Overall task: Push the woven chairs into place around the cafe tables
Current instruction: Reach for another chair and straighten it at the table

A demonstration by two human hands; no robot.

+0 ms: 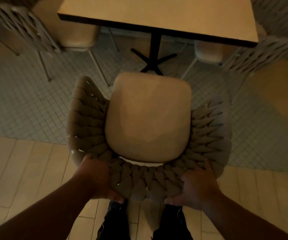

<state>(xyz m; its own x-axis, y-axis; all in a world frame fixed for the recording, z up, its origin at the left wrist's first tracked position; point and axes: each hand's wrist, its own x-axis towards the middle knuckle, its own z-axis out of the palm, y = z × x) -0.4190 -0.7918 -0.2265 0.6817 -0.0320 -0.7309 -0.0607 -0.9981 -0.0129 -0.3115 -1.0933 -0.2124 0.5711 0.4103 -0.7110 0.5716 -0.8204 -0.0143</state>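
A woven chair (148,118) with a pale cushioned seat and a thick braided wrap-around back stands right below me, facing the cafe table (157,13). Its seat front sits short of the table's near edge, just over the black cross-shaped base (152,56). My left hand (96,179) grips the left rear curve of the braided back. At the right rear curve, my right hand (197,186) clasps the same back. Both arms reach forward from the bottom corners.
A second woven chair (41,30) stands at the table's left side and a third (261,49) at its right, both partly tucked under. The floor is small grey tile under the table and pale planks by my legs (143,222).
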